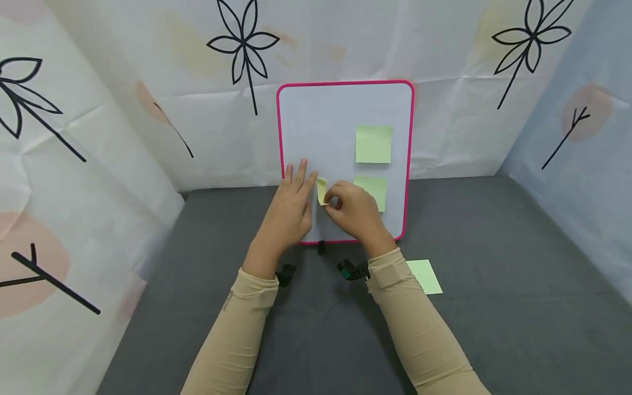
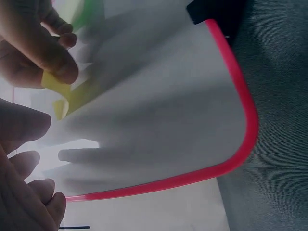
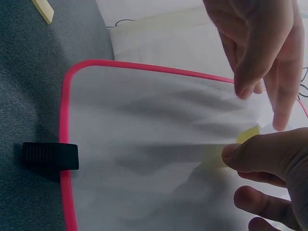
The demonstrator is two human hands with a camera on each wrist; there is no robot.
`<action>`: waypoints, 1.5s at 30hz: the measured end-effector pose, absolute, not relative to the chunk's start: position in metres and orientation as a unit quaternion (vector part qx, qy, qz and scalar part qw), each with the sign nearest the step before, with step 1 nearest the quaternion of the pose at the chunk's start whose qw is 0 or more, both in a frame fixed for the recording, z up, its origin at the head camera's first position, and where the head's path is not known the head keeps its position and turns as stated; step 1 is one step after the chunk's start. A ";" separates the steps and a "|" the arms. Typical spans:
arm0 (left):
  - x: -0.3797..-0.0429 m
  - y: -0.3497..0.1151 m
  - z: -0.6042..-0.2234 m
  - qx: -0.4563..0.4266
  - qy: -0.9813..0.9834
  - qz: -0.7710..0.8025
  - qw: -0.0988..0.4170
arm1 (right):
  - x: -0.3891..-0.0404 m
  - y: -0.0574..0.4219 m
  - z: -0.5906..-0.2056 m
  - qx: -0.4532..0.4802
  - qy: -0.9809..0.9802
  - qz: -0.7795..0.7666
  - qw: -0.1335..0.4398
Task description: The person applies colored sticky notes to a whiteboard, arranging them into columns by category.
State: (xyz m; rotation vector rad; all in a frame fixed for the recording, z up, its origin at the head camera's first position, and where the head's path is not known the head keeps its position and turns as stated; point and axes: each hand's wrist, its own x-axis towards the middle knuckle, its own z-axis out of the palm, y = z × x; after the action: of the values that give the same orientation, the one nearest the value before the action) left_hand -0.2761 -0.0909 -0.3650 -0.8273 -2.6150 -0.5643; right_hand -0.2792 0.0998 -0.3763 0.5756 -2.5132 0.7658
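A whiteboard (image 1: 318, 120) with a pink frame stands upright against the back wall. My right hand (image 1: 356, 214) pinches a small yellow sticky note (image 1: 321, 190) between thumb and fingers, close to the board's surface. In the left wrist view the yellow note (image 2: 58, 86) looks curled, its lower end bent. Just left of it, my left hand (image 1: 290, 211) lies at the board with its fingers extended, holding nothing. On the board's right side are two green sticky notes: the upper one (image 1: 373, 145) shows fully, the lower one (image 1: 375, 189) is partly covered by my right hand.
Another green sticky note (image 1: 425, 276) lies on the grey table (image 1: 494, 263), partly behind my right sleeve. A black foot (image 3: 50, 156) grips the board's lower edge. Flower-patterned cloth (image 1: 197, 82) hangs behind and at both sides.
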 end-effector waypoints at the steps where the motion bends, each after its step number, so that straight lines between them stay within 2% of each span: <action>1: -0.277 -0.090 -0.366 -0.291 -0.922 -0.195 0.165 | -0.279 0.100 -0.376 0.209 -0.910 0.278 0.226; 9: -0.282 -0.086 -0.380 -0.292 -0.930 -0.172 0.143 | -0.278 0.102 -0.377 0.205 -0.910 0.281 0.226; 17: -0.280 -0.085 -0.386 -0.287 -0.933 -0.152 0.157 | -0.278 0.100 -0.376 0.208 -0.910 0.282 0.222; 33: -0.281 -0.086 -0.389 -0.281 -0.935 -0.156 0.151 | -0.279 0.105 -0.375 0.202 -0.912 0.280 0.224; 45: -0.279 -0.086 -0.387 -0.286 -0.932 -0.153 0.161 | -0.280 0.107 -0.375 0.203 -0.907 0.273 0.249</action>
State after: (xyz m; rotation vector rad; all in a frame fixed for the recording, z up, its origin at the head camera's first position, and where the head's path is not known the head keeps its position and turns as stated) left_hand -0.2791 -0.0860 -0.3873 -0.8173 -2.6616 -0.4381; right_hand -0.2805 0.1072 -0.3749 0.5518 -2.4698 0.7425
